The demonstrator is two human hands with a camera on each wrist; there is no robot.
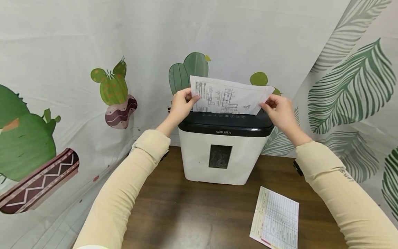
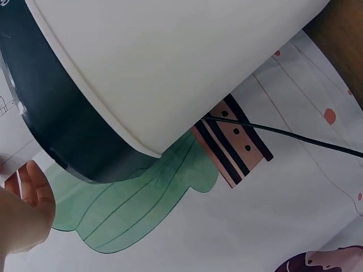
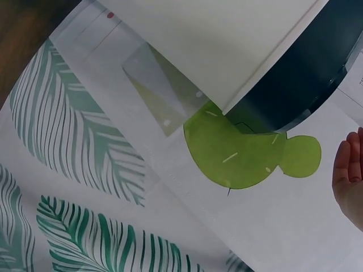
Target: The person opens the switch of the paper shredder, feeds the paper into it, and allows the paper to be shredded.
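A white paper shredder (image 1: 194, 155) with a black top stands on the table, a small dark window in its front. Over its top, a sheet of paper (image 1: 214, 93) printed with technical drawings is held upright, its lower edge at the black lid. My left hand (image 1: 181, 105) pinches the sheet's left edge between thumb and fingers. At the opposite edge, my right hand (image 1: 280, 109) pinches it the same way. In the wrist views, the left hand (image 2: 28, 209) and right hand (image 3: 351, 178) show only partly, beside the lid. Whether the edge sits inside the slot I cannot tell.
A printed form (image 1: 278, 218) with table rows lies on the brown wooden table (image 1: 174, 214), in front and to the right of the shredder. A black cord (image 2: 283, 133) runs from behind the shredder. Behind hangs a white curtain (image 1: 149, 34) with cactus and leaf prints.
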